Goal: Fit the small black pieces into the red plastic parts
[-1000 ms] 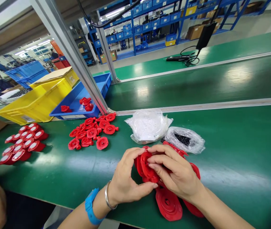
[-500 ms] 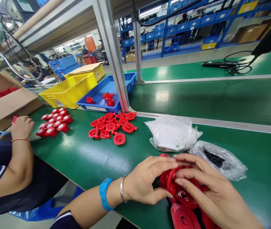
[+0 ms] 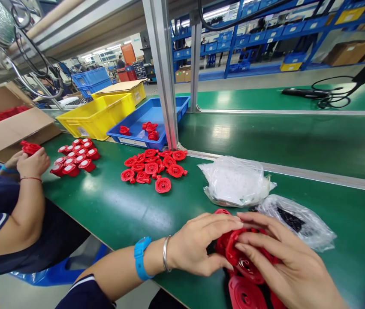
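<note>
My left hand (image 3: 198, 244) is closed around the left side of a red plastic housing (image 3: 231, 248), with the thumb below and the fingers over the top. On its other side my right hand (image 3: 287, 257) grips it too, fingertips pressed to its upper face. Fingers hide much of the part. More red round pieces lie beneath and around it, among them a flat disc-like red piece (image 3: 245, 294) near the bottom edge. Behind my hands rest a clear bag of white pieces (image 3: 236, 182) and a clear bag with black pieces (image 3: 293, 219).
Several loose red housings (image 3: 152, 167) lie mid-table. Further left stand red parts with white tops (image 3: 76, 158), beside a co-worker's hands (image 3: 34, 163) holding a red part. A blue tray (image 3: 131, 139), a yellow bin (image 3: 94, 118) and a metal post (image 3: 166, 77) stand behind.
My hands keep their grip on the red housing, almost unmoved. The co-worker's hands have lifted a red part into clearer view. The camera view has shifted slightly.
</note>
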Available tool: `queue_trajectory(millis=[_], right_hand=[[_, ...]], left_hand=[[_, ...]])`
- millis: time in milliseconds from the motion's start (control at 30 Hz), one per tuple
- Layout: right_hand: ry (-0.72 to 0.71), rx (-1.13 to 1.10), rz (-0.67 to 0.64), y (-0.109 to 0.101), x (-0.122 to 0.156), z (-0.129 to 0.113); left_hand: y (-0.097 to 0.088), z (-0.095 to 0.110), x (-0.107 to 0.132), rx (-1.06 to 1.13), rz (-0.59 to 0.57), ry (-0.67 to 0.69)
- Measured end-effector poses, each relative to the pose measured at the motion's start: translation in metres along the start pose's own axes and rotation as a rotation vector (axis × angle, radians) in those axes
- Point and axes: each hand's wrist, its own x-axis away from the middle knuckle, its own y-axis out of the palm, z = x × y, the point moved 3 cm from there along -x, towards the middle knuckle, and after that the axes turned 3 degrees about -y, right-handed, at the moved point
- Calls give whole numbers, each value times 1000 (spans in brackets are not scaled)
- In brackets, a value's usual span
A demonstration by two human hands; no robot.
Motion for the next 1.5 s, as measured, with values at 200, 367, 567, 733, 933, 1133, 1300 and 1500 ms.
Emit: queue_trajectory(millis=[200,367,567,733,933,1133,1300,1500], right_hand=[[53,7,71,2,1,-6],[126,-56,78,3,4,-1],[98,-142,74,-2,3,5],[64,-66,51,-6,2,-4],[-25,40,44,-2,6,-14],[-33,48,-12,0,7,-15],[4,16,-81,1,6,-17],[45,-69,-96,0,4,-19]], left_hand=[[0,1,2,-51,40,47],[1,-2,4,119,45,-207],[4,-5,5,438,69,-425],[2,-7,5,516,80,-486],[2,-11,5,580,100,-537],[3,-10,6,565,109,-535],[4,-9,6,520,129,-527],[4,-8,7,512,124,-510]])
